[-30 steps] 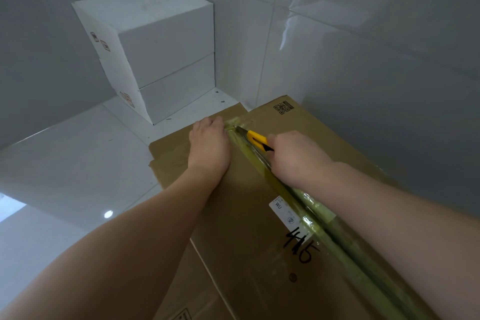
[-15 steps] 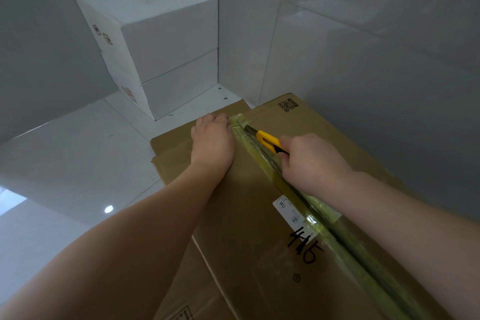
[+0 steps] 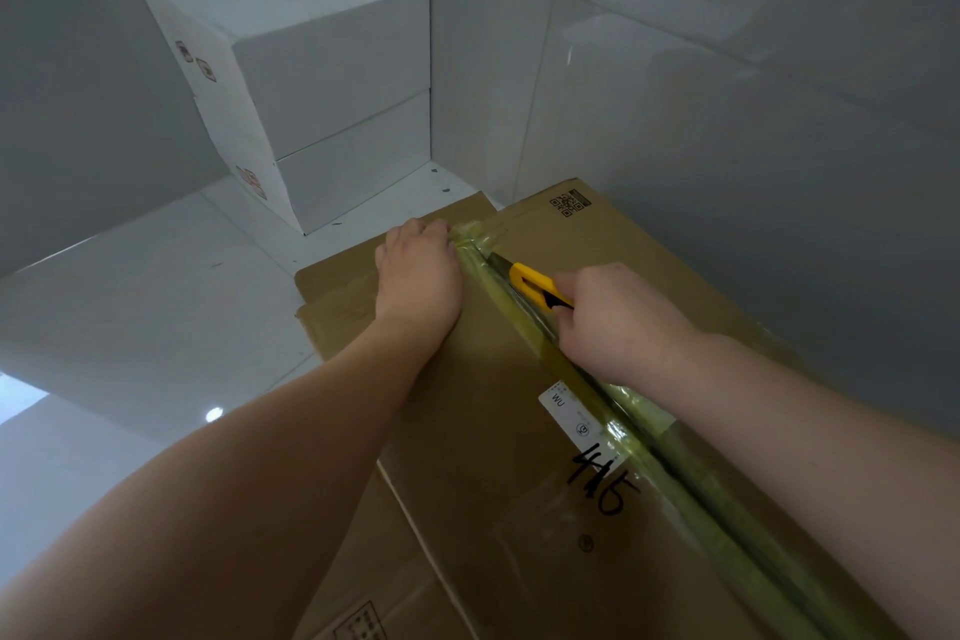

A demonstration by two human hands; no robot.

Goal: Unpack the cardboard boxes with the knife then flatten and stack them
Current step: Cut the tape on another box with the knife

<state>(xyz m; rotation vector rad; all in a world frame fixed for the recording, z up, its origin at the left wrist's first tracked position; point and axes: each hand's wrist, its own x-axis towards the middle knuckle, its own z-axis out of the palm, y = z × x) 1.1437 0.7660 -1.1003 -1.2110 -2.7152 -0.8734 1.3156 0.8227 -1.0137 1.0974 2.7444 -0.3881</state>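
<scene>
Large brown cardboard box (image 3: 467, 431) in the foreground, taped seam (image 3: 613, 411) running along its top. Left hand (image 3: 418, 276) flat on the lid beside the seam's far end. Right hand (image 3: 618, 322) gripping a yellow knife (image 3: 535, 288), blade end on the tape. White label (image 3: 576, 424) and black handwriting beside the seam. Two stacked white boxes (image 3: 322, 83) in the tiled corner on the glossy white floor (image 3: 130, 307).
</scene>
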